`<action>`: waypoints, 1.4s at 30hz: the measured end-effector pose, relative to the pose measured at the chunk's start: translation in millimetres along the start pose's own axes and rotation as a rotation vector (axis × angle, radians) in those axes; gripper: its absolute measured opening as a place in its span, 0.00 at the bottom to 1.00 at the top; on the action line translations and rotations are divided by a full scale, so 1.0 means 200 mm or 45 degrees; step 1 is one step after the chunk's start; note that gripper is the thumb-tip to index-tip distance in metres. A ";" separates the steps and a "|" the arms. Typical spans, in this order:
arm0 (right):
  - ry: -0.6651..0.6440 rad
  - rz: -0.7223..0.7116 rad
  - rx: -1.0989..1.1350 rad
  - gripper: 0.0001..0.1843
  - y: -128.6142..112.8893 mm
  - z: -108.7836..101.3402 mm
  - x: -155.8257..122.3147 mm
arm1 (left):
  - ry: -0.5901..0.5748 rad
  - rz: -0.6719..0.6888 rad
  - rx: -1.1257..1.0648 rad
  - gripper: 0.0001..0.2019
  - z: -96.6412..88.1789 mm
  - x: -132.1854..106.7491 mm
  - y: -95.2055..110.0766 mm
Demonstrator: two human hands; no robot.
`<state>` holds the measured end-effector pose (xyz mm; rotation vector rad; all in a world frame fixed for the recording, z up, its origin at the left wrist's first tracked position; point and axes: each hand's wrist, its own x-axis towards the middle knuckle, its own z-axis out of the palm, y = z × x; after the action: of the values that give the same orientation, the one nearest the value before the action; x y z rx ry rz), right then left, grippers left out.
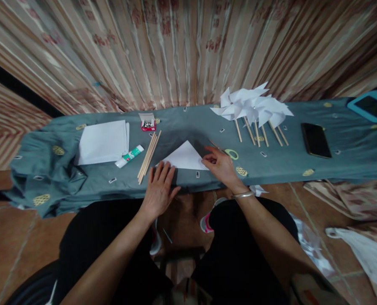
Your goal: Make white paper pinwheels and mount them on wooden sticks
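A white sheet of paper folded into a triangle (186, 156) lies on the cloth in front of me, its peak pointing away. My left hand (159, 186) rests open, fingers spread, with the fingertips on the paper's left corner. At the right corner, my right hand (218, 163) pinches the paper between thumb and finger. Scissors with pale green handles (231, 154) lie just beyond my right hand, partly hidden by it. Left of the paper is a bundle of thin wooden sticks (149, 157).
A stack of white paper (102, 142), a glue stick (129, 156) and a small red box of metal pins (148, 123) are on the left. Several paper pinwheels (253, 106) lie at the back right. Beyond them are a black phone (316, 140) and a blue-framed tablet (374, 106).
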<state>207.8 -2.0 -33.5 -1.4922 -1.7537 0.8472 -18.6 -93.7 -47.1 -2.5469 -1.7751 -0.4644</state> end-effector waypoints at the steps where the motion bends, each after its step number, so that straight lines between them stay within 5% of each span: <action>1: 0.012 0.024 0.012 0.23 0.00 0.00 0.00 | 0.008 0.018 -0.015 0.29 0.00 0.01 0.01; 9: 0.118 0.023 0.059 0.21 -0.07 0.00 -0.06 | 0.203 0.013 -0.352 0.36 0.01 0.11 0.06; 14: 0.126 -0.380 -0.177 0.20 -0.12 0.03 -0.16 | 0.474 -0.034 -0.290 0.43 -0.05 0.19 0.04; 18: 0.047 -0.618 -0.414 0.19 -0.13 0.08 -0.23 | 0.472 0.117 -0.079 0.33 -0.11 0.21 0.05; 26: -0.205 -0.714 -0.402 0.21 -0.09 0.04 -0.22 | 0.502 0.238 -0.077 0.08 -0.12 0.20 0.01; 36: -0.254 -0.755 -0.635 0.41 -0.03 -0.03 -0.16 | 0.490 0.127 -0.217 0.06 -0.17 0.19 0.01; 42: -0.002 -0.857 -0.644 0.25 -0.05 -0.05 -0.15 | 0.534 0.199 -0.206 0.06 -0.21 0.21 0.03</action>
<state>214.5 -31.8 -21.3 -1.0366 -2.3713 0.0588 -10.2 -65.2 4.2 -2.4193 -1.4321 -1.0788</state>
